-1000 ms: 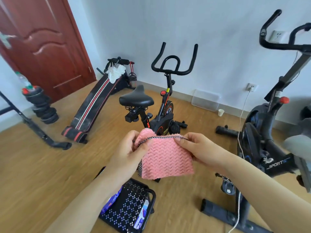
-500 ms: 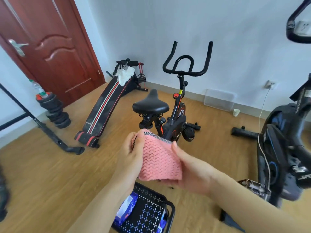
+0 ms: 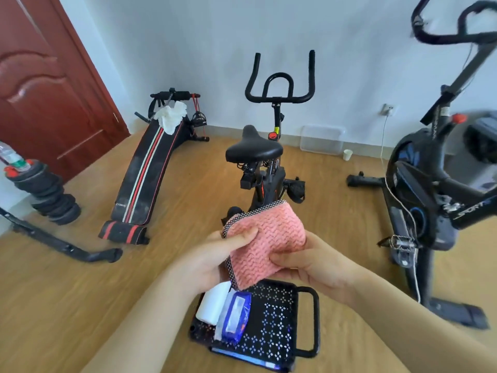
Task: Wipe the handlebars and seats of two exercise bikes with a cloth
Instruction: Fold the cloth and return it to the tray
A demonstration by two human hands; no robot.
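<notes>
A folded pink cloth [image 3: 265, 238] with a dotted black-and-white edge is held between both hands at the frame's centre. My left hand [image 3: 215, 258] pinches its left edge; my right hand [image 3: 317, 262] grips its lower right side. Beyond the cloth stands a black exercise bike with its seat [image 3: 254, 150] and handlebars [image 3: 281, 84] facing me, both out of reach of the hands. A second, larger bike [image 3: 425, 195] stands at the right, its handlebars [image 3: 454, 30] blurred at the top right corner.
A black perforated basket [image 3: 271, 324] with wipes and a white roll lies on the wooden floor below my hands. A sit-up bench [image 3: 146, 176] with a white rag, stacked weights [image 3: 49, 195], a floor bar and a red door are at the left. A cable hangs from a wall socket.
The view has shifted so the far bike sits centred. The cloth went from stretched between both hands to folded smaller, and my right hand moved under and onto its right side.
</notes>
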